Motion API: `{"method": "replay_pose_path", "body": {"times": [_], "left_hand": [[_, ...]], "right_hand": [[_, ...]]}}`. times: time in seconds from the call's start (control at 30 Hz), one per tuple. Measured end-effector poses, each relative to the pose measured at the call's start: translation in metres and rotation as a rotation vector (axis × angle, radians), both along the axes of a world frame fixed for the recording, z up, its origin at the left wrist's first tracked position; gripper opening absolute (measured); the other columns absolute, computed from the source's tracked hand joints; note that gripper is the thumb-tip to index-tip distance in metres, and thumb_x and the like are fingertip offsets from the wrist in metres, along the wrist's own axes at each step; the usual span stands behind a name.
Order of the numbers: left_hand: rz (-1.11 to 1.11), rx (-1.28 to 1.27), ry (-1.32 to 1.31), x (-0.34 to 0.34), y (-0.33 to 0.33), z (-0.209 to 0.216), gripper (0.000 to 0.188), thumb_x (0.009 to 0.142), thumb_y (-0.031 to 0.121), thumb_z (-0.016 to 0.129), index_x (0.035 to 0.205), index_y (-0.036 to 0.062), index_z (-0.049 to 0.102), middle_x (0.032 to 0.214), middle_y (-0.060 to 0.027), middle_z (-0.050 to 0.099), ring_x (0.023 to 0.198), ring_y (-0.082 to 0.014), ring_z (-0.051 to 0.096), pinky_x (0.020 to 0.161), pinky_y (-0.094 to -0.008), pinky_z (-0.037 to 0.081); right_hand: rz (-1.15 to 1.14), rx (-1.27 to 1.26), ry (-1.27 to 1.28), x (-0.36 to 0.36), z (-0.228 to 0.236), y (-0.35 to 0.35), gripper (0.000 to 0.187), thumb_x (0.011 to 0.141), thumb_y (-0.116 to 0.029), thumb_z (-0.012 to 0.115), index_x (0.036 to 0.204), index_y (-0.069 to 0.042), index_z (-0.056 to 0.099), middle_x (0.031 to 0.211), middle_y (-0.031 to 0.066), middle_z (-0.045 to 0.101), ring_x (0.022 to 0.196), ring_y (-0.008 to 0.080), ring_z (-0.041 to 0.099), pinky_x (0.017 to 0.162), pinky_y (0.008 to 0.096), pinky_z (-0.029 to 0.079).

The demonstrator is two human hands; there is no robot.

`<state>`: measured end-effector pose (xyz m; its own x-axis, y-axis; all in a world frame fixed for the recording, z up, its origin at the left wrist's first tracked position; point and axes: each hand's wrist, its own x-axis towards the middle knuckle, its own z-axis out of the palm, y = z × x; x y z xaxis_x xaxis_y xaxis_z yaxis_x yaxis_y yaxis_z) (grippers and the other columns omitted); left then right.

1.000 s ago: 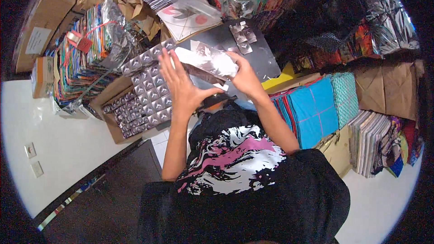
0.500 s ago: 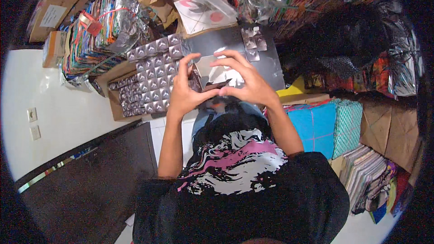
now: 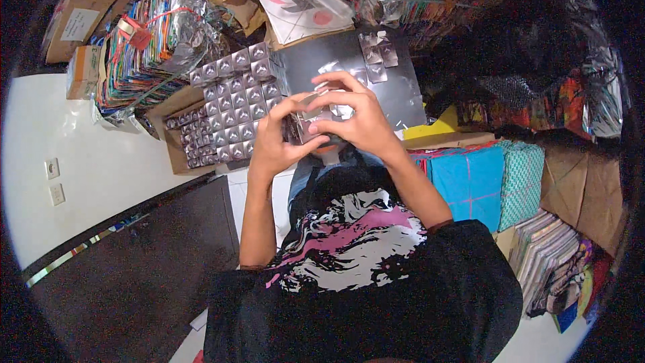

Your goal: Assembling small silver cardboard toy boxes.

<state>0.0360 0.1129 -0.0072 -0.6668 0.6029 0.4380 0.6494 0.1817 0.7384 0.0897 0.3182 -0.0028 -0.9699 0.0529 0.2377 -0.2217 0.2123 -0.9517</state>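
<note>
Between my hands, above the near edge of the dark table, is a small printed cardboard box (image 3: 301, 128), partly folded, with pale flaps. My left hand (image 3: 272, 140) grips its left side, fingers curled over the top and thumb below. On the other side my right hand (image 3: 359, 117) has its fingers bent over the flaps and its thumb against the box. My fingers hide much of it. Close to my left hand, many small boxes (image 3: 235, 104) with a pale mark on each stand packed in rows. Several flat box pieces (image 3: 378, 57) lie at the table's back right.
An open brown carton (image 3: 176, 154) holds more small boxes on the left. Stacks of wrapped packets (image 3: 151, 40) rise at the back left. A blue bundle (image 3: 467, 185) and a green woven bundle (image 3: 521, 185) stand at right. A dark panel (image 3: 144, 255) lies lower left.
My right hand has moved left and closed in on the box, its fingers now over the flaps. The box's pale open side, plainly visible before, is mostly covered. The view has shifted slightly.
</note>
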Motion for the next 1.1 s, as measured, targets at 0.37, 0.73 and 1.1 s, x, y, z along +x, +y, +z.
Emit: {"method": "replay_pose_path", "body": {"times": [0.37,0.73,1.1], "left_hand": [[0.001,0.173,-0.607,-0.015,-0.072,-0.016,0.096,0.065,0.012,0.101,0.140,0.0097,0.040,0.126,-0.0116,0.060,0.112,-0.0222,0.065,0.096,-0.0365,0.055],[0.114,-0.011,0.141,-0.035,-0.133,0.004,0.061,0.075,0.026,0.093,0.128,0.0182,0.065,0.157,-0.0192,0.045,0.138,-0.0396,0.052,0.109,-0.0493,0.050],[0.111,-0.150,0.312,-0.034,-0.183,0.009,0.023,0.083,0.027,0.083,0.088,0.0068,0.074,0.147,-0.0146,0.053,0.130,-0.0358,0.058,0.106,-0.0523,0.048]], "right_hand": [[0.142,0.319,0.123,0.005,0.004,-0.059,0.024,0.087,-0.015,0.078,0.110,-0.009,0.082,0.163,0.0181,0.041,0.143,0.0386,0.047,0.116,0.0447,0.042],[-0.095,0.597,0.097,-0.002,0.015,-0.143,0.015,0.080,-0.009,0.080,0.095,-0.006,0.080,0.162,0.0195,0.040,0.144,0.0432,0.045,0.115,0.0499,0.042],[-0.307,0.659,0.132,0.000,0.023,-0.205,0.015,0.077,-0.009,0.085,0.089,-0.007,0.076,0.157,0.0180,0.044,0.140,0.0440,0.047,0.111,0.0507,0.044]]}}
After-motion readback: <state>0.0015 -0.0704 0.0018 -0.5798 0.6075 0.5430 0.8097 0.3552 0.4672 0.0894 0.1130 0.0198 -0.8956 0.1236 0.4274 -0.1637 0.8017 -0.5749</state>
